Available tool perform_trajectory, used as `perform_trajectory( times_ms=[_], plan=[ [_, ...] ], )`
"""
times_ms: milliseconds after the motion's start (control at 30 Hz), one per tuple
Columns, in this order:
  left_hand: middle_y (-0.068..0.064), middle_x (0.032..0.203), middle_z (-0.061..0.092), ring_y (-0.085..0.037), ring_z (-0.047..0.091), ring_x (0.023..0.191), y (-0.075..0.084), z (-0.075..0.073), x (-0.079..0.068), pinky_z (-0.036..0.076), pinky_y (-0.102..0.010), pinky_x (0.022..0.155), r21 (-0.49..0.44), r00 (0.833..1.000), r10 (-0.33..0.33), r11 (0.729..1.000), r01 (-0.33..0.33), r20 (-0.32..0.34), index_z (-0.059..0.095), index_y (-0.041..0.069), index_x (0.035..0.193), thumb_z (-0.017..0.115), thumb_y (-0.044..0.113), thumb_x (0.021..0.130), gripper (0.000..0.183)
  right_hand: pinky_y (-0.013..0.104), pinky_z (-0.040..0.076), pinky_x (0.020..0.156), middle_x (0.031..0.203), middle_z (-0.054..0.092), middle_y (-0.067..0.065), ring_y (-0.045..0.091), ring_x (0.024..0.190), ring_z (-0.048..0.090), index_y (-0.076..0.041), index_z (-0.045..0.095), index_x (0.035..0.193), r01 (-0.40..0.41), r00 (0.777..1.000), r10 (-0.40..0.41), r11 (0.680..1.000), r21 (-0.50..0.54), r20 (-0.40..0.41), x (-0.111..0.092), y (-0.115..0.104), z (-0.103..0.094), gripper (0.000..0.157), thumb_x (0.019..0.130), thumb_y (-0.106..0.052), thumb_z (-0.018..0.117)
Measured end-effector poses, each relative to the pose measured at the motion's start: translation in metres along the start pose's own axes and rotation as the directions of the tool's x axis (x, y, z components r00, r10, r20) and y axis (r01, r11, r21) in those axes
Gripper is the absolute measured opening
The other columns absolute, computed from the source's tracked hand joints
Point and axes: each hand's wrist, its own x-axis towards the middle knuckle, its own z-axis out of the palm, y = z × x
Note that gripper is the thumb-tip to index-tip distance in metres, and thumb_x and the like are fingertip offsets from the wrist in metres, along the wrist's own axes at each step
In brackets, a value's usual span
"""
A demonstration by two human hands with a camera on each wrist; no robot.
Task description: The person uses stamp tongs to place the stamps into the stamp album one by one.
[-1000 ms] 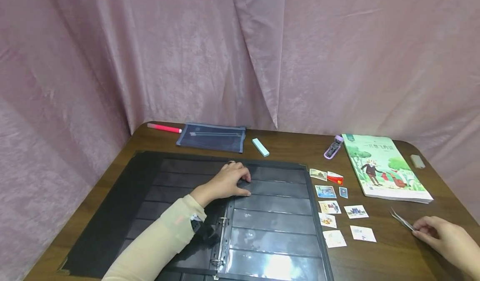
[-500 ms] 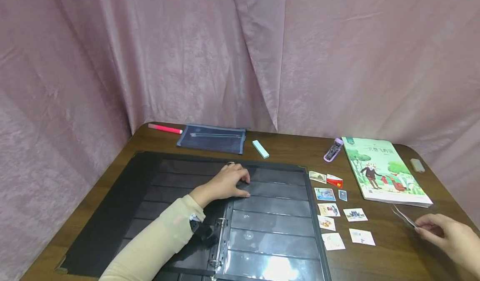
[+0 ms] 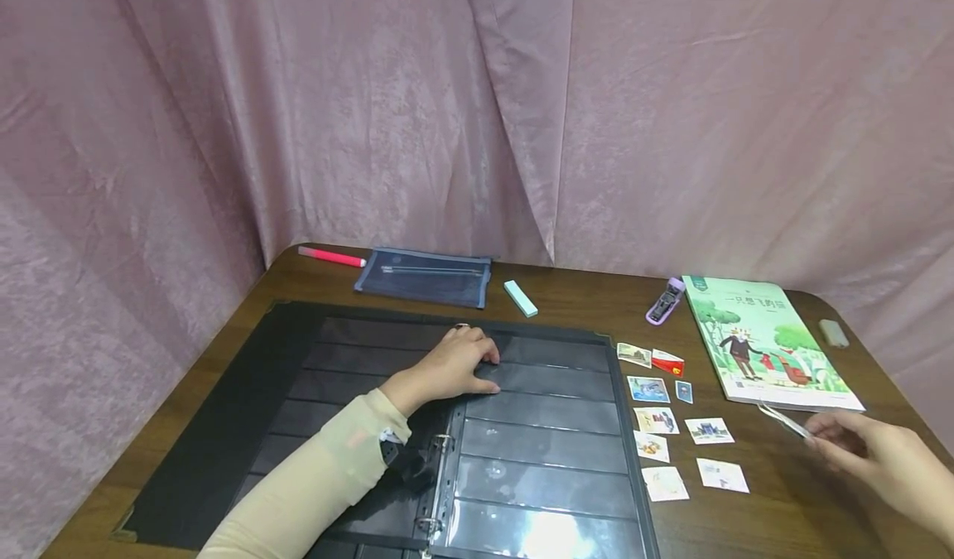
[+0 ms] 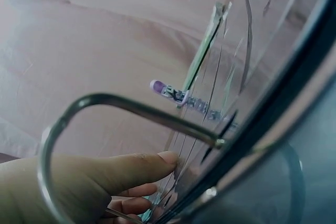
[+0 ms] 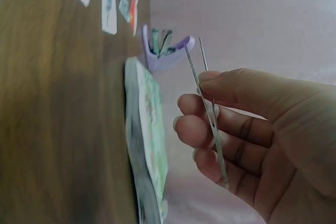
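Observation:
My left hand (image 3: 450, 362) rests with relaxed fingers on an open stamp album (image 3: 544, 418), across the top of its middle. The album has black pages with clear strip pockets. In the left wrist view its metal binder ring (image 4: 131, 109) arches in front of the thumb (image 4: 142, 171). At the right, my right hand (image 3: 875, 453) pinches a pair of metal tweezers (image 5: 191, 66) between thumb and fingers; their tips stand apart with nothing between them. Several small stamps (image 3: 710, 431) lie in two loose columns between the album and my right hand.
A green picture book (image 3: 768, 339) lies at the back right, with a white eraser (image 3: 833, 333) beyond it. Along the back are a purple clip-like object (image 3: 666, 301), a pale blue block (image 3: 520, 298), a mesh pencil case (image 3: 425, 279) and a pink marker (image 3: 331, 257).
My right hand has moved slightly left and the tweezers' tips have come to the lower edge of the book. The left hand stays in place on the album.

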Motion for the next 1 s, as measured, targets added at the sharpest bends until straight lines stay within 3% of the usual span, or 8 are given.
perform_trajectory(
  times_ms=[167, 367, 700, 1000],
  plan=[
    [0.004, 0.091, 0.053, -0.013, 0.046, 0.087, -0.001, 0.002, 0.001, 0.030, -0.038, 0.101, 0.013, 1.000, 0.009, 1.000, -0.008, -0.027, 0.061, 0.018, 0.095, 0.070, 0.047, 0.070, 0.040, 0.008, 0.031, 0.053, 0.065, 0.052, -0.026, -0.012, 0.056, 0.043, -0.011, 0.061, 0.091, 0.013, 1.000, -0.013, 1.000, -0.003, -0.018, 0.010, -0.008, -0.004, 0.025, 0.069, -0.009, 0.073],
    [0.006, 0.088, 0.051, -0.013, 0.045, 0.087, -0.003, 0.006, 0.002, 0.031, -0.036, 0.099, 0.015, 0.999, 0.004, 1.000, -0.004, -0.050, 0.060, 0.018, 0.093, 0.070, 0.050, 0.069, 0.040, 0.008, 0.031, 0.054, 0.065, 0.054, -0.021, -0.009, 0.059, 0.045, -0.015, 0.064, 0.090, -0.027, 0.999, 0.029, 0.990, 0.140, -0.013, 0.019, -0.017, -0.010, 0.022, 0.072, -0.006, 0.071],
    [0.006, 0.087, 0.047, -0.013, 0.041, 0.086, 0.000, 0.008, 0.002, 0.031, -0.034, 0.091, -0.001, 0.999, -0.045, 0.999, 0.045, -0.028, 0.058, 0.017, 0.093, 0.070, 0.048, 0.070, 0.040, 0.014, 0.033, 0.048, 0.064, 0.050, -0.014, -0.002, 0.052, 0.046, -0.022, 0.061, 0.093, -0.033, 0.995, 0.013, 0.979, 0.203, 0.099, 0.034, -0.029, -0.019, 0.023, 0.077, -0.006, 0.066],
    [0.006, 0.086, 0.047, -0.012, 0.040, 0.084, 0.002, 0.007, 0.002, 0.032, -0.031, 0.083, -0.009, 0.999, -0.046, 0.999, 0.046, -0.009, 0.056, 0.017, 0.092, 0.070, 0.046, 0.071, 0.039, 0.020, 0.037, 0.045, 0.072, 0.060, -0.016, 0.001, 0.055, 0.048, -0.020, 0.059, 0.092, -0.020, 0.977, -0.041, 0.960, 0.281, 0.209, 0.052, -0.032, -0.017, 0.017, 0.082, -0.007, 0.062]
  ],
)
